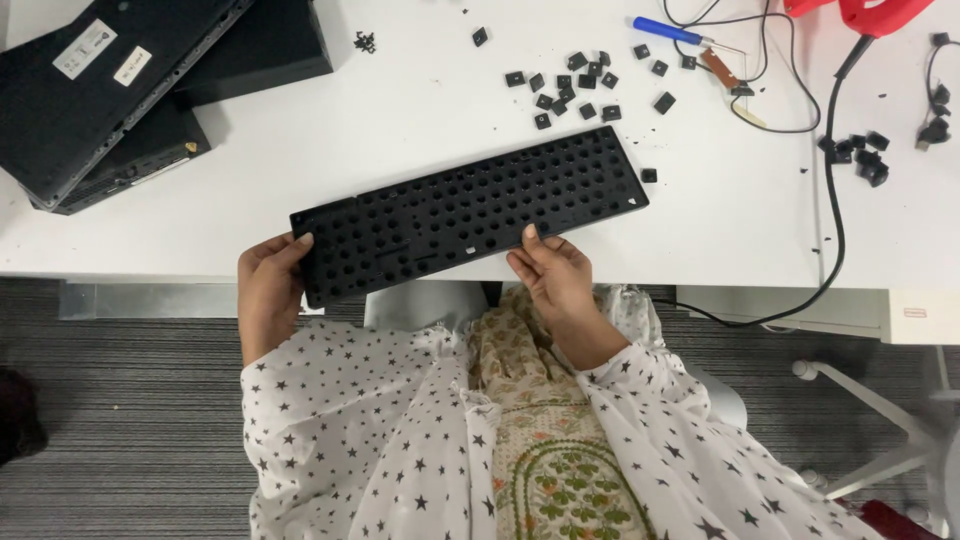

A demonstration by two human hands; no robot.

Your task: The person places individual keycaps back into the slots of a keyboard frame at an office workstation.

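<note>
Both hands grip one long black keyboard frame (470, 215), stripped of keys and full of round holes, lying tilted across the table's near edge at mid-frame. The left hand (268, 290) clamps its lower-left end; the right hand (555, 275) pinches the near long edge at the middle. It looks light, thin, stiff plastic that could flex, so the ends suit holding. Loose black keycaps (570, 85) scatter over the white table (200, 220) above; grey carpet (120, 400) lies below

White sleeves (340, 400) with black stars
</note>
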